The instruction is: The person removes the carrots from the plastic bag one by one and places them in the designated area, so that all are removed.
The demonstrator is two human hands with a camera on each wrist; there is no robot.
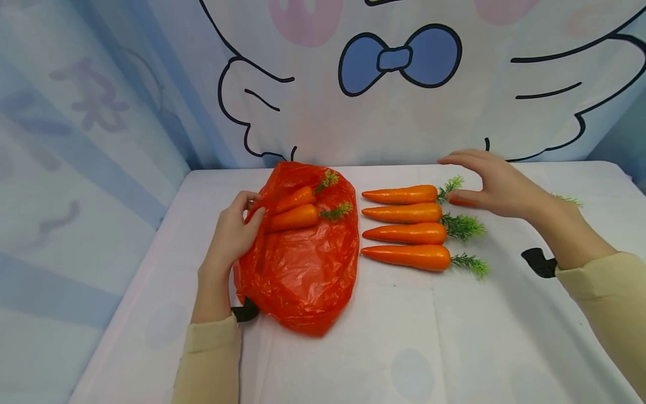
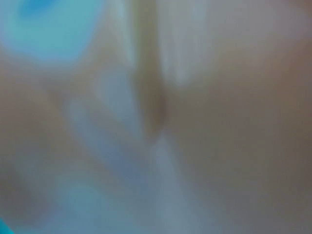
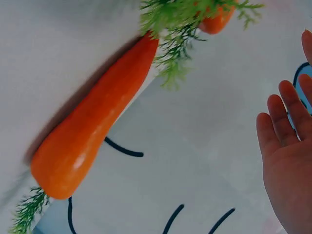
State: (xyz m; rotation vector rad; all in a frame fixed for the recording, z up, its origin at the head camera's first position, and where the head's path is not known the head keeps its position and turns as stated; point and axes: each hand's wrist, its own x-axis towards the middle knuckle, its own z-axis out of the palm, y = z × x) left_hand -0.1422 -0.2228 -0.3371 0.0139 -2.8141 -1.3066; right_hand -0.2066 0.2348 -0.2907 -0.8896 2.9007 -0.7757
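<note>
A red plastic bag (image 1: 308,269) lies spread on the table, with two carrots (image 1: 295,217) at its upper part, leafy ends to the right. I cannot tell how far the film covers their tips. At the bag's left edge my left hand (image 1: 229,233) pinches the film between thumb and fingers. Several carrots (image 1: 406,257) lie in a row right of the bag, tips pointing left. My right hand (image 1: 497,185) hovers by their green tops, fingers extended, holding nothing. Beneath it is another carrot (image 3: 95,119), mostly hidden in the head view. The left wrist view is too blurred to read.
A white cloth covers the table (image 1: 383,320). Behind it hangs a printed backdrop (image 1: 398,118) with a blue bow, and a pale blue curtain (image 1: 75,185) runs along the left. Dark straps (image 1: 539,262) sit at both wrists.
</note>
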